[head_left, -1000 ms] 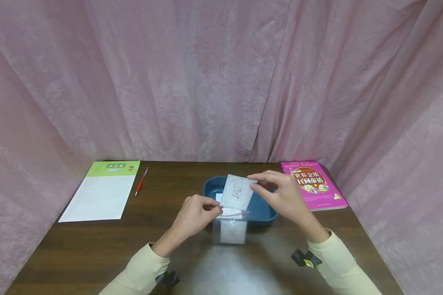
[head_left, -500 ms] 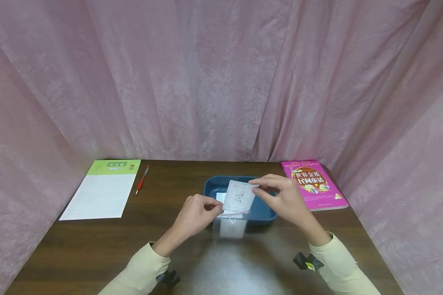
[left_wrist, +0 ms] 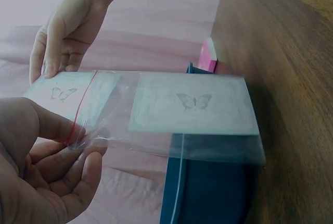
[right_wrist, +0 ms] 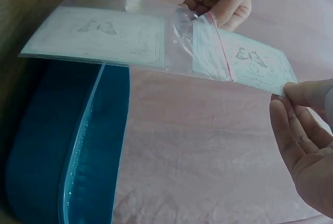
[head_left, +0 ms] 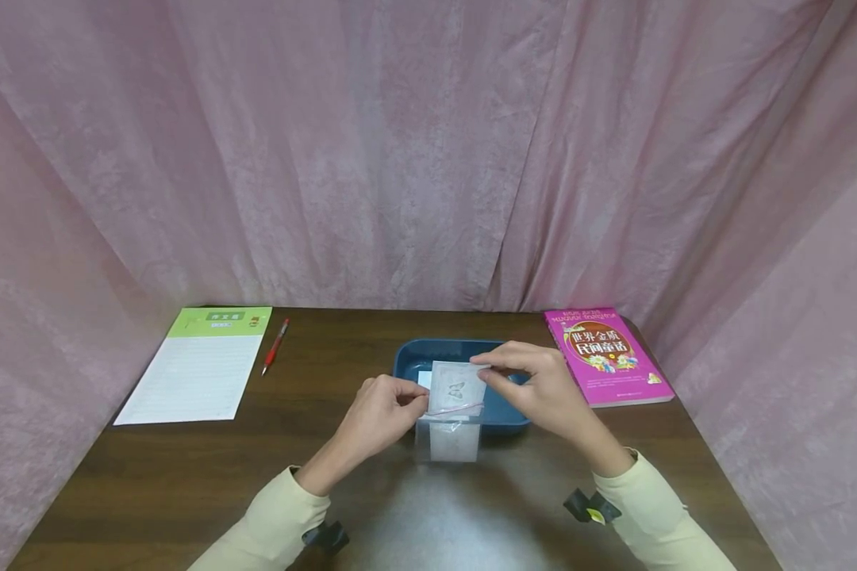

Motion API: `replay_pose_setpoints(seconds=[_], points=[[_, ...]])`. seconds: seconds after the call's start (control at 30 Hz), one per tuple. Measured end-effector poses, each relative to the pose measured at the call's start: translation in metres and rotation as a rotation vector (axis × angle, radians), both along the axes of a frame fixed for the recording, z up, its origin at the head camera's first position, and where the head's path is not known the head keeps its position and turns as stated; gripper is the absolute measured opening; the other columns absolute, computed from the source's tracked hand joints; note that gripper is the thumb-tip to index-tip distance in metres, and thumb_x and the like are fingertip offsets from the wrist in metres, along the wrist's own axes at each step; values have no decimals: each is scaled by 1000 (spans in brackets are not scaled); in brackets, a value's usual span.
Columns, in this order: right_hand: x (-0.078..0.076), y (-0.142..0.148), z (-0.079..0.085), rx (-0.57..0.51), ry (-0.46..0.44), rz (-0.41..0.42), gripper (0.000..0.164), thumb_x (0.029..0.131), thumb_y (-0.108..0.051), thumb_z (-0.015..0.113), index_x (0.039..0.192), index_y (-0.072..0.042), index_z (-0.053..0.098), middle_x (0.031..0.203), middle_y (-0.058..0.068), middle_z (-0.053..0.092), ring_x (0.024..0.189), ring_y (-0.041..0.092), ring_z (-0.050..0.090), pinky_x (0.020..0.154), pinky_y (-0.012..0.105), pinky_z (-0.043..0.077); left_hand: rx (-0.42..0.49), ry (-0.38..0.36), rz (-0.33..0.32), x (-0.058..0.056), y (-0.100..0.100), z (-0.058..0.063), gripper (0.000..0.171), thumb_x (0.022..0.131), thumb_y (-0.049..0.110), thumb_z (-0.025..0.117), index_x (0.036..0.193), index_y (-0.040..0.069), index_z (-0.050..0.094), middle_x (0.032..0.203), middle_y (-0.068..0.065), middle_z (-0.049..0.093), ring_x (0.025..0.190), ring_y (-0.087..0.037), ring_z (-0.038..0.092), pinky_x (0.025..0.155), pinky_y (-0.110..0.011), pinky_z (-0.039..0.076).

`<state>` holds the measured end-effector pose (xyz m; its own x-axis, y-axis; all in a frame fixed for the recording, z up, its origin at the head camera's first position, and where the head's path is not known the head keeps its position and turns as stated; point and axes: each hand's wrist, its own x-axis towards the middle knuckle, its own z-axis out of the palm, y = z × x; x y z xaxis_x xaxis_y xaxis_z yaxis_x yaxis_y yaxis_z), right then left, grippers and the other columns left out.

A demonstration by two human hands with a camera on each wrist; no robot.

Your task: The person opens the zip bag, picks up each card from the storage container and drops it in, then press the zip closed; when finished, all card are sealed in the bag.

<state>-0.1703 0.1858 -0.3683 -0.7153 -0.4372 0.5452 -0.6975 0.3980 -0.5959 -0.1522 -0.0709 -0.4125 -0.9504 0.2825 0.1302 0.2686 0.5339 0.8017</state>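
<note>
My left hand (head_left: 382, 416) pinches the mouth edge of a clear zip bag (left_wrist: 122, 101) with a red seal line. A white card with a butterfly print (left_wrist: 195, 104) lies inside the bag's lower part. My right hand (head_left: 539, 390) pinches the far corner of a second white butterfly card (head_left: 457, 387). That card's near end sits within the bag's mouth, past the red line, while its far end sticks out. Both hands hold these above the near rim of a blue tray (head_left: 505, 411); something white (head_left: 424, 380) shows in the tray beside the card, mostly hidden.
On the wooden table (head_left: 186, 492), a lined writing pad with a green header (head_left: 186, 377) lies at the left, with a red pen (head_left: 275, 347) beside it. At the right lies a pink book (head_left: 610, 361). Pink curtains (head_left: 400, 159) hang behind and at both sides.
The right hand has brought the outer card down and to the left, its near end now inside the bag's mouth, and straightened it. The left hand has stayed nearly still.
</note>
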Motion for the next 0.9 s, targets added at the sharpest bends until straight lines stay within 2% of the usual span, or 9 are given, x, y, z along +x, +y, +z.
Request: replay_pose_setpoints(seconds=[0.2,0.3,0.4,0.6,0.77,0.9], points=[[1,0,-2,2,-24,3,24,88,-7,80,110,-16,80,98,-5,76,80,8,67,71,25,58,-2,-17,-5,0,0,1,18,95,12,65,102,8,81,72,3,70,50,-9,45,43,-23,31],[1,-1,-7,16,-32,5,25,88,-5,79,111,-15,80,99,-3,76,82,9,67,70,26,58,-7,-25,-9,1,0,2,19,95,12,65,104,7,81,73,2,70,52,-10,48,44,-23,33],[0,-2,-12,22,-46,13,26,87,-3,79,110,-15,80,100,-4,76,84,10,67,70,26,58,-8,-20,-4,1,1,2,18,95,12,66,101,8,82,75,4,71,56,-11,52,46,-24,37],[1,-3,-19,12,-78,27,21,89,-7,78,109,-15,81,99,-6,76,83,10,66,68,26,57,8,-6,12,1,0,5,17,94,12,65,94,12,82,68,5,66,58,-11,52,48,-24,39],[3,-3,-25,21,-69,23,21,89,-8,79,108,-15,81,97,-7,76,84,8,67,72,27,58,15,-6,8,2,0,6,16,94,12,65,96,10,82,70,4,68,58,-11,52,48,-24,39],[5,-4,-32,23,-52,24,18,89,-8,78,106,-14,81,95,-6,76,85,9,68,69,27,57,17,1,4,3,1,8,16,94,12,66,97,10,82,76,4,72,59,-11,53,49,-25,41]])
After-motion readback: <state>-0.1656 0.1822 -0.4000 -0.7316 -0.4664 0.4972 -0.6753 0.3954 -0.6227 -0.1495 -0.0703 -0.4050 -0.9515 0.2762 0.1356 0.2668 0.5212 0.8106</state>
